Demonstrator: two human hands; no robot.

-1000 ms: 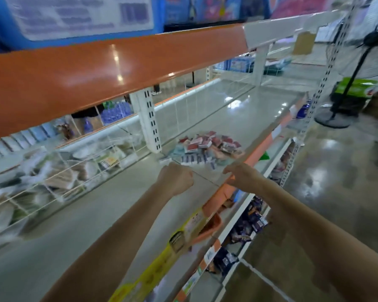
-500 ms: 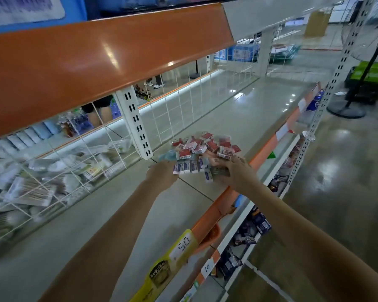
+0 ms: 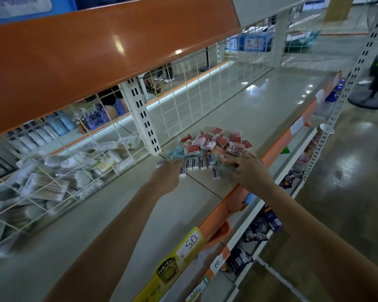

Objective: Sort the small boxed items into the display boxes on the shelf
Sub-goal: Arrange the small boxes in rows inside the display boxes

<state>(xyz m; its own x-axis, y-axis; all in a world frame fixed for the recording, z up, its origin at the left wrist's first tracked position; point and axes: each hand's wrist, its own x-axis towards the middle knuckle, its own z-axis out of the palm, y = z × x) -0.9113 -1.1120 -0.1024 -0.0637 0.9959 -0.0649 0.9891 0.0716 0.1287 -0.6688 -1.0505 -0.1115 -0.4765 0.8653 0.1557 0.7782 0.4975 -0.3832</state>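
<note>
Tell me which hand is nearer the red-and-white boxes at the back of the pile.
Right. The right hand touches the red-and-white boxes at their near edge; the left hand sits at the blue-and-white boxes, short of them.

Loose heap of small boxes (image 3: pixel 214 147) on the grey shelf (image 3: pixel 260 110), red-and-white behind, blue-and-white in front

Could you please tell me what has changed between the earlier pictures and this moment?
Both hands have reached forward along the shelf to the pile of small boxes. The left hand now touches the blue and white boxes at the near left edge, and the right hand rests on the near right edge. Whether either grips a box cannot be told. The pile itself has stayed where it was.
</note>
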